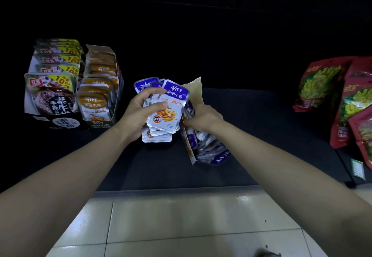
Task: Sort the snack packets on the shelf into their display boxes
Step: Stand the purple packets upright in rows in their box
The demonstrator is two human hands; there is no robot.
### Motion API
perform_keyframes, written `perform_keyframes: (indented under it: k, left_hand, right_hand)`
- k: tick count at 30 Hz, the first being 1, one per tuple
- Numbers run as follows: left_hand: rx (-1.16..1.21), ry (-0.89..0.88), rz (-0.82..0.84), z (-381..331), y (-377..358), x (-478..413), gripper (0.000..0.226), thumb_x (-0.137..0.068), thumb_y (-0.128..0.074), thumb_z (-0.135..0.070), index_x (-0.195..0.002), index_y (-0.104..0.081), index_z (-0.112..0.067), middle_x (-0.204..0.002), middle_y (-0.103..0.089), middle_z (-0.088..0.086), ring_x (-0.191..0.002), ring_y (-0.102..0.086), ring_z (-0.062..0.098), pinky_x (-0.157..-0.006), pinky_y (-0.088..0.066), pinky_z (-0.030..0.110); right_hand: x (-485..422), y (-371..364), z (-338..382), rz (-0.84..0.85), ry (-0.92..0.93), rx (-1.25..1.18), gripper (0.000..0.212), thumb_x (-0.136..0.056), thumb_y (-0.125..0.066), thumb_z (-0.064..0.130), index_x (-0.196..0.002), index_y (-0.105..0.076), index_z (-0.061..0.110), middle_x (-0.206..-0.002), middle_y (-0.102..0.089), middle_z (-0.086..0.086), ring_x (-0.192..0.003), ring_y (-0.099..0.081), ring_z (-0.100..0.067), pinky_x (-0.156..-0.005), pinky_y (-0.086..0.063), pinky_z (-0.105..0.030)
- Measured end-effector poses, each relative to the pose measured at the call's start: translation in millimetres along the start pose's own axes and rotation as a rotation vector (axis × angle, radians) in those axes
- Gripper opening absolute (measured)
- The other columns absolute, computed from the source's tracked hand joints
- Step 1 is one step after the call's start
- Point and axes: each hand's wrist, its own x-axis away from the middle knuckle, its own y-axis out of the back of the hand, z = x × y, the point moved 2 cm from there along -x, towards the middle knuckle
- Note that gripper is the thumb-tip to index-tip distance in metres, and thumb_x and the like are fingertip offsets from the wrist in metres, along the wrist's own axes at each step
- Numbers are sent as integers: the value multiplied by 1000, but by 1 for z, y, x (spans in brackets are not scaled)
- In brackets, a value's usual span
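Note:
My left hand (141,111) grips a fanned stack of purple-and-silver fish snack packets (167,113) above the dark shelf. My right hand (203,117) reaches into the purple display box (203,146), which is tipped on its side and holds more purple packets; its torn cardboard flap (194,89) stands up behind the stack. Whether the right fingers hold a packet or the box edge is hidden. At the left stand an orange fish snack box (100,95) and a box of dark beef-style packets (50,87), both filled.
Large red snack bags (342,103) lean at the right end of the shelf. A green price tag (358,169) hangs on the shelf's front edge. Pale floor tiles (181,226) lie below. The back of the shelf is dark.

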Motion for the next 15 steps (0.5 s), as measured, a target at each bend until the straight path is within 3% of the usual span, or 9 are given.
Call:
perform_keyframes:
  k: [4,7,10,12,15]
  left_hand:
    - [15,-14,-7,-3,-1,1,32,-81,-69,-5,-107,-64,-21,-112,-69,6,-95,-71,21,-66,-58,31]
    - [13,-17,-18,-4,1,3,32,-79,-70,-8,-107,-64,-22,-112,-69,6,-96,-71,21,-66,-58,31]
    - [3,-22,-31,-6,3,4,30,-85,-67,-3,-107,-64,-23,-110,-70,4,-93,-72,20,-64,-59,30]
    - [2,-25,-38,-8,3,6,29,-86,-66,-2,-105,-64,-24,-107,-70,2,-90,-72,19,-63,-59,30]
    - [5,-30,-42,-9,3,6,29,-87,-66,-2,-105,-64,-25,-107,-70,2,-89,-72,19,-62,-58,30]
  right_hand:
    - [6,7,-1,-90,63,-152,24,-87,-62,37,-78,-51,18,-82,-62,-2,-80,-65,-23,-66,-52,-32]
    - [9,17,-3,-119,72,-226,26,-88,-63,38,-88,-56,14,-85,-64,-2,-76,-65,-20,-70,-56,-32]
    - [12,26,-11,-68,55,-481,14,-90,-62,30,-84,-58,18,-91,-70,-4,-78,-70,-18,-73,-59,-31]
    - [15,27,-18,11,78,-711,6,-94,-57,19,-94,-61,14,-100,-72,-10,-77,-71,-17,-69,-59,-28]
    - [17,25,-30,32,121,-868,21,-97,-52,13,-117,-56,6,-102,-71,-9,-76,-71,-13,-63,-57,-22]
